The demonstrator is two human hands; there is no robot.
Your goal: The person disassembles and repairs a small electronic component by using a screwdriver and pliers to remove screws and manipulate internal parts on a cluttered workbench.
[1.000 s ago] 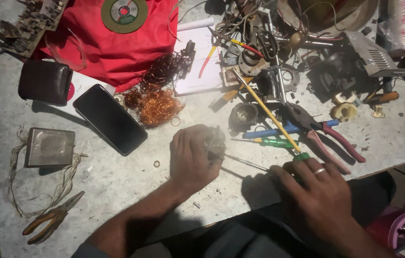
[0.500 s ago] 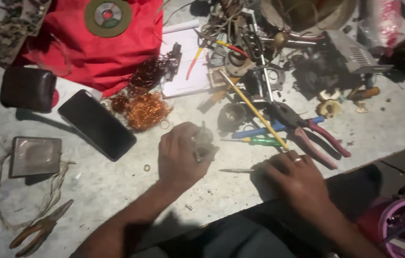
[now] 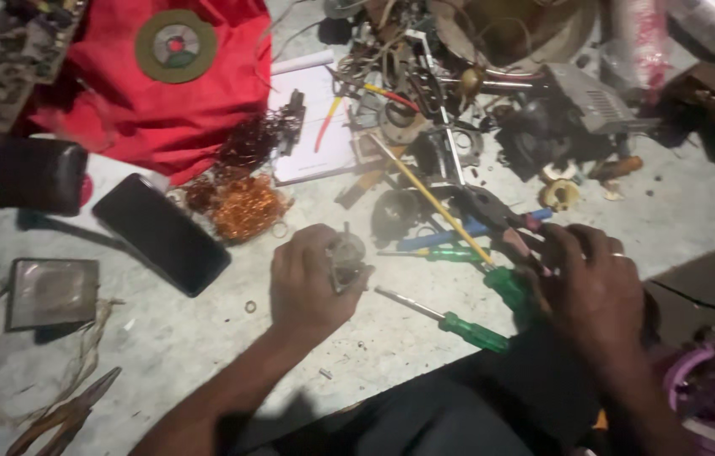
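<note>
Your right hand (image 3: 594, 291) has left the thin screwdriver it rested on half a second ago and shifted up and outward to the cluster of handled tools. Its fingers are curled over the red-handled pliers (image 3: 501, 221) and touch them, though you cannot tell whether they actually grip the handles. That green-handled screwdriver with the slim steel shaft (image 3: 446, 317) now lies free on the pale concrete work surface (image 3: 205, 338), between your two hands.

Your left hand (image 3: 311, 287) has stayed where it was, fingers closed around a small grey metal part (image 3: 346, 257) that it holds just above the surface.

Just beyond the right hand lie a blue-handled tool (image 3: 442, 236), a second green screwdriver (image 3: 438, 252) and a long yellow rod (image 3: 425, 190) that slants up into the pile of dark metal scrap (image 3: 459, 101). Up from the left hand sits a tangle of copper wire (image 3: 248, 207), with a black smartphone (image 3: 162, 234) beside it and a white notepad (image 3: 315, 127) behind. Further out are a red cloth (image 3: 163, 110) carrying a round green-and-red disc (image 3: 176, 44), a dark leather wallet (image 3: 37, 175), a flat grey metal box (image 3: 52, 291), and rusty pliers (image 3: 62, 414) near the lower edge.
</note>
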